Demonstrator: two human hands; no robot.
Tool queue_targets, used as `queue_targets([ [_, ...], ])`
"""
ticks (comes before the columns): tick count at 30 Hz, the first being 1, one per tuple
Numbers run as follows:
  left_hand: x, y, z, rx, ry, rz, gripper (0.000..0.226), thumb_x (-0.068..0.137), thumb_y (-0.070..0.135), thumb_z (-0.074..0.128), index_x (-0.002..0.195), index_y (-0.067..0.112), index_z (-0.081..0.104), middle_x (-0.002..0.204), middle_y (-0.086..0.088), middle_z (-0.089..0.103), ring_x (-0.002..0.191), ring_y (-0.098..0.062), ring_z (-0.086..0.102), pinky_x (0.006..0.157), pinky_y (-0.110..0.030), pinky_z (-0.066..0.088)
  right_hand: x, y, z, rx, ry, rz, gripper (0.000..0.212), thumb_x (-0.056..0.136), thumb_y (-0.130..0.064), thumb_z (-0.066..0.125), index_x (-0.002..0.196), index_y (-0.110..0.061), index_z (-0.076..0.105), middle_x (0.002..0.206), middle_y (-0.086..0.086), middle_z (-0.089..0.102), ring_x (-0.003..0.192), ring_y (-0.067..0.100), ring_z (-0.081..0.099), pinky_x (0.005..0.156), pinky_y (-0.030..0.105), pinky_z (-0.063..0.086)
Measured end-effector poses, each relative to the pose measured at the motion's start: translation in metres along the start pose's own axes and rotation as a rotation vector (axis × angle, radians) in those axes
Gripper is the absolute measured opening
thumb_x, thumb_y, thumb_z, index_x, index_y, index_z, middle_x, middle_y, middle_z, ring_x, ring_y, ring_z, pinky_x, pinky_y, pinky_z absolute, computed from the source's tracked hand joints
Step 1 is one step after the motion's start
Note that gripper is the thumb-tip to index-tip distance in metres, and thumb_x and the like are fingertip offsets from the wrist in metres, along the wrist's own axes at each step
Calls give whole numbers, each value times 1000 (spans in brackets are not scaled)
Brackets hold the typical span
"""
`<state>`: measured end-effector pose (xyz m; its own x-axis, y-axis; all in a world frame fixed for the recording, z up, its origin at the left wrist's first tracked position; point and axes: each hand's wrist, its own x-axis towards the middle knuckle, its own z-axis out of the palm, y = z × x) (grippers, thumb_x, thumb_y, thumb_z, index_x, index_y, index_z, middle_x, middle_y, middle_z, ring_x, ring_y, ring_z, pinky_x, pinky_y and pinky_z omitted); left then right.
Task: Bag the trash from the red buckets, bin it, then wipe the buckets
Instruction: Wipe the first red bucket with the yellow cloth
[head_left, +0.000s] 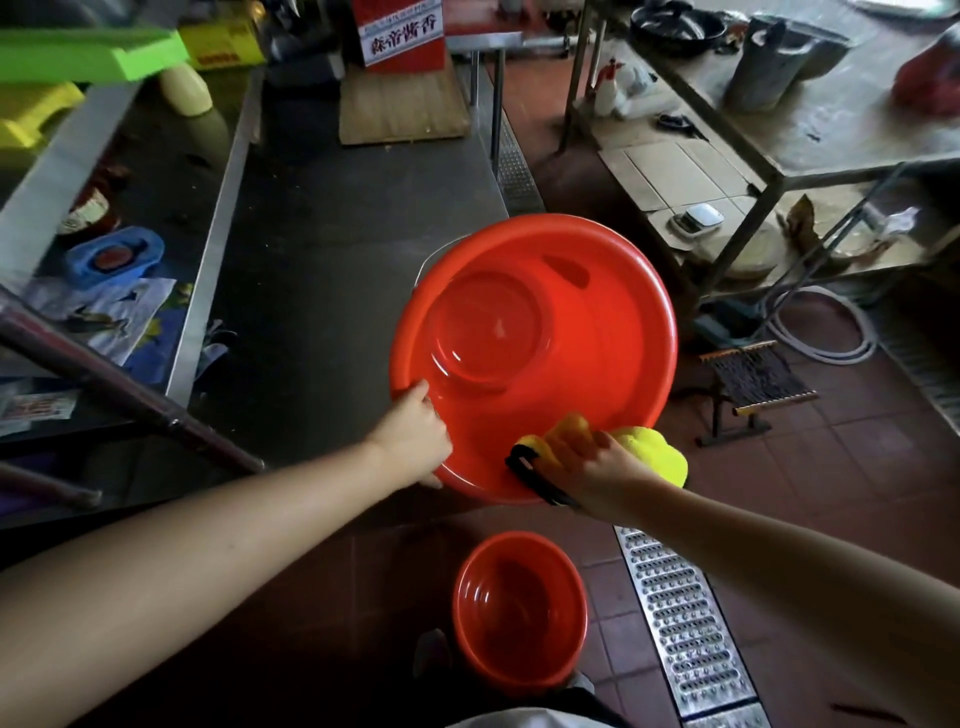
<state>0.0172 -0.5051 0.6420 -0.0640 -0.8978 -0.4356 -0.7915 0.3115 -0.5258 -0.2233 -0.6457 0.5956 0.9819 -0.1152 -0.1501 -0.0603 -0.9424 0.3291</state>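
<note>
Left hand (415, 436) pinched the tilted red bucket's (535, 353) rim, probably to steady it and expose the inside, while right hand (597, 467) fingers curled round a yellow cloth (649, 447) on the rim.

The near edge of the counter (322, 291) is taken up by a tilted red bucket (535, 358), gripped at its near rim by the left hand (415, 436) and the right hand (597, 467), the latter with a yellow cloth (649, 447). Bare counter is left behind and to the left of the bucket, bounded at the back by a wooden board (402, 106) and a red box (400, 34). On the left, passage is barred by a dark rod (130, 389). Below the hands a second bucket (519, 613) stands on the floor, beside a metal drain grate (680, 623). To the right, open tile is bounded by a small stool (753, 384) and a hose (826, 327).
</note>
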Motion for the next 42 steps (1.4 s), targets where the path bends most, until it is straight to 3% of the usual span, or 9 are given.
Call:
queue_targets([
  [5, 19, 52, -15, -212, -64, -124, 100, 84, 75, 42, 147, -2, 31, 145, -29, 40, 134, -50, 36, 111, -64, 18, 3, 4, 2, -50, 145, -43, 45, 85, -31, 54, 127, -26, 70, 115, 5, 74, 99, 28, 72, 75, 36, 57],
  [10, 34, 76, -6, -397, 128, -191, 80, 91, 70, 37, 125, -2, 54, 123, -27, 60, 115, -42, 55, 101, -51, 39, 7, 11, 5, 78, -64, 3, 69, 79, -51, 64, 145, -30, 53, 133, 3, 64, 119, 26, 63, 88, 35, 54],
  [16, 30, 86, 9, -342, 86, -108, 81, 98, 59, 33, 135, -13, 41, 133, -41, 46, 124, -54, 45, 106, -57, 34, 38, -28, 13, 498, -279, 257, 63, 97, -68, 28, 155, -46, 19, 157, -1, 37, 144, 25, 33, 110, 47, 31],
  [19, 23, 88, 8, -318, 35, -77, 73, 102, 48, 30, 137, -16, 36, 133, -43, 43, 124, -56, 45, 105, -60, 36, 53, -31, 19, 556, -330, 293, 56, 98, -66, 22, 152, -50, 18, 156, -2, 37, 143, 25, 34, 110, 47, 32],
  [24, 13, 99, 4, -146, -44, -78, 53, 90, 52, 48, 111, 10, 72, 103, -24, 71, 95, -41, 69, 84, -49, 56, 65, -3, 33, 405, -409, 415, 52, 100, -58, 33, 150, -45, 31, 152, 2, 40, 140, 29, 33, 111, 43, 33],
  [30, 12, 96, 6, -145, 85, -139, 63, 75, 67, 60, 94, 10, 78, 88, -19, 74, 80, -37, 72, 72, -44, 59, 95, -37, 39, 695, -452, 384, 57, 98, -65, 32, 151, -46, 28, 155, 7, 38, 141, 30, 38, 111, 49, 29],
  [34, 9, 95, 6, -153, 162, -120, 49, 65, 53, 70, 83, 8, 78, 81, -18, 73, 74, -34, 71, 69, -43, 58, 101, -1, 57, 472, -500, 481, 52, 101, -51, 38, 150, -34, 35, 153, 9, 34, 142, 34, 28, 114, 47, 26],
  [37, 10, 94, 7, -165, 183, -107, 46, 64, 52, 73, 81, 10, 79, 79, -17, 74, 73, -34, 71, 69, -43, 58, 125, -18, 57, 533, -471, 535, 45, 101, -42, 39, 145, -29, 43, 149, 10, 42, 141, 33, 33, 113, 52, 27],
  [42, 3, 88, 22, -147, 162, -63, 49, 81, 43, 54, 100, 3, 75, 93, -20, 73, 84, -35, 72, 76, -45, 58, 131, -20, 58, 773, -476, 436, 59, 97, -61, 43, 148, -32, 39, 145, 13, 44, 127, 36, 49, 101, 46, 45],
])
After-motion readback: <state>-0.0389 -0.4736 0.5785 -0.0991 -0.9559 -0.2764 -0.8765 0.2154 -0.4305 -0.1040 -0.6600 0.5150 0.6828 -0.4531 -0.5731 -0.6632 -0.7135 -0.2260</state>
